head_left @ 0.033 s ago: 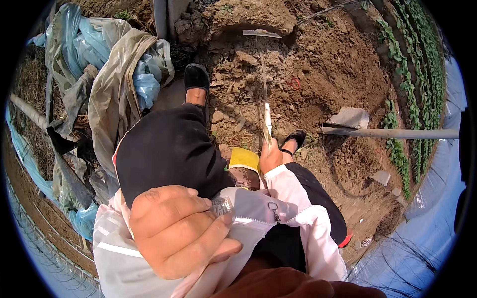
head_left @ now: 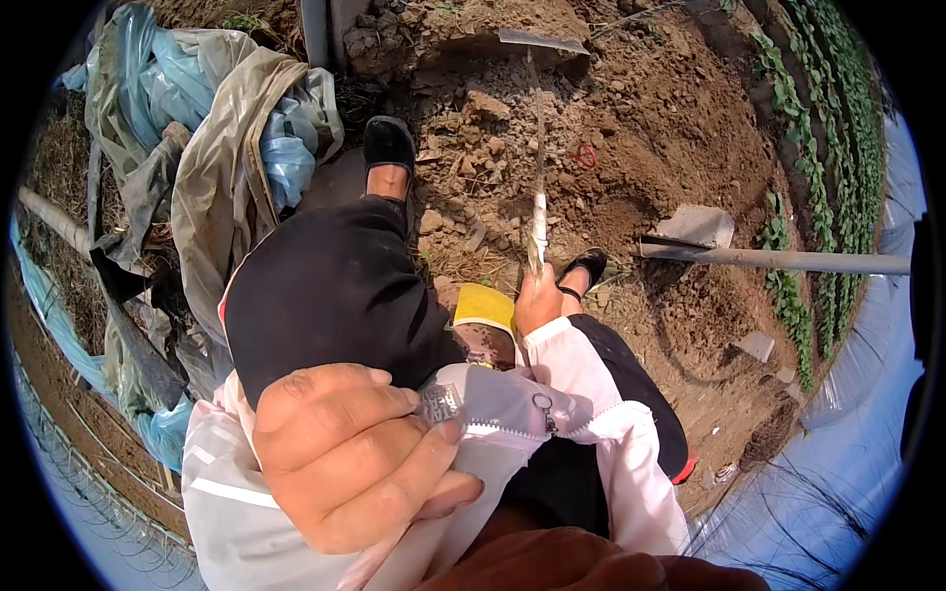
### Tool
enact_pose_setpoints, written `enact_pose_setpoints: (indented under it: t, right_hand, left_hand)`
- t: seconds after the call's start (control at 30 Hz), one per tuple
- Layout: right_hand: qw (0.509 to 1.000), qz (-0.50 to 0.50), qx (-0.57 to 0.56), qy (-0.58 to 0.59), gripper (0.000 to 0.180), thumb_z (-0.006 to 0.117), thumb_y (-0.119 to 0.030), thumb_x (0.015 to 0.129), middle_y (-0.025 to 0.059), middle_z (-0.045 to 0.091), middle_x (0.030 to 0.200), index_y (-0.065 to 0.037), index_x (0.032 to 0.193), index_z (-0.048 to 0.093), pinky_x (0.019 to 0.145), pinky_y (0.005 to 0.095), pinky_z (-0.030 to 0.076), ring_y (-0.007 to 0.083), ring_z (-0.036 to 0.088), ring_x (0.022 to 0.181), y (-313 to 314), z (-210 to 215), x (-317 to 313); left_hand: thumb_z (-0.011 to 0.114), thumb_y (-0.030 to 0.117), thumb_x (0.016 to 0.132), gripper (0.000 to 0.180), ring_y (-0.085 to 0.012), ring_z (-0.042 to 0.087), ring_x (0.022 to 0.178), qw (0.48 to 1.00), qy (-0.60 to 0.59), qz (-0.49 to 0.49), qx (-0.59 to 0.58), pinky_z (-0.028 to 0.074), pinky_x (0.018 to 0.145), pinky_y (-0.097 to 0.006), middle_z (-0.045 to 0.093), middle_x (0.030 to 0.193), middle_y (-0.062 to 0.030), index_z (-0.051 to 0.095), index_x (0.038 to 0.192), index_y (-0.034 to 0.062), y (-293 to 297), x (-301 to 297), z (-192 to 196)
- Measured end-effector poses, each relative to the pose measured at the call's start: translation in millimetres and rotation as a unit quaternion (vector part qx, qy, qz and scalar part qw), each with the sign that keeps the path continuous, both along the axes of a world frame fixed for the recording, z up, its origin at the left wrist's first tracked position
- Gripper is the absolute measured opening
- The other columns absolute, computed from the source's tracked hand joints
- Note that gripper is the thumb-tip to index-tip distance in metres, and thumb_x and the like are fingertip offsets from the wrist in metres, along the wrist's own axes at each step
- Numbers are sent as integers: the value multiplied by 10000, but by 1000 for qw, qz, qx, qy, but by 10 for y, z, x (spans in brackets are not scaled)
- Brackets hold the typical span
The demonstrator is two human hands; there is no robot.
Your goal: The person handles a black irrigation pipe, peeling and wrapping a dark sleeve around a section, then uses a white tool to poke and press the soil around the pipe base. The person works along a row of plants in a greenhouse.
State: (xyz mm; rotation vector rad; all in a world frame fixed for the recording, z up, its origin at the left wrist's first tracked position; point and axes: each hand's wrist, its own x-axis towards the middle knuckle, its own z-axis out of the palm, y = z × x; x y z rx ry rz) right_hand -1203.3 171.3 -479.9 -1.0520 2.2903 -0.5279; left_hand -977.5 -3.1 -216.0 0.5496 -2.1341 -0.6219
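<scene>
My left hand (head_left: 345, 453) is close under the camera, thumb and fingers pinched on a small silvery tab (head_left: 440, 402) at the zip edge of my white and pink jacket (head_left: 591, 394). My right hand (head_left: 537, 300) is closed around the thin handle of a hoe (head_left: 538, 197). The hoe's metal blade (head_left: 537, 41) rests far ahead on clods of brown soil. A yellow piece (head_left: 485, 307) shows just left of the right hand. My knees in black trousers (head_left: 325, 286) and two black shoes (head_left: 388, 143) (head_left: 589, 264) are below.
Crumpled plastic sheeting (head_left: 227, 148) lies heaped on the left. A second tool with a grey pole (head_left: 788, 259) and a flat blade (head_left: 698, 225) lies on the soil at right. A row of green plants (head_left: 838, 118) runs along the right edge. A small red ring (head_left: 586, 156) lies on the dirt.
</scene>
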Motion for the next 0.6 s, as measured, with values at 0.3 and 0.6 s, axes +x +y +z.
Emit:
enact_pose_setpoints:
  t: [0.3, 0.6]
  right_hand:
    - [996, 6, 66, -56, 235, 602, -264, 973, 269, 663, 795, -29, 964, 603, 675, 555, 481, 488, 642, 799, -27, 15, -59]
    - [897, -155, -254, -327, 343, 582, -209, 1019, 131, 657, 981, -9, 1256, 433, 608, 266, 498, 142, 617, 731, -669, 1118, -536]
  left_hand:
    - [799, 246, 721, 254, -176, 589, 589, 1000, -8, -15, -1, 509, 544, -286, 586, 608, -12, 718, 793, 16, -106, -29, -10]
    - [753, 237, 691, 286, -200, 635, 641, 995, 101, -9, -18, 534, 618, -334, 626, 646, -38, 735, 851, 1, -68, -171, -284]
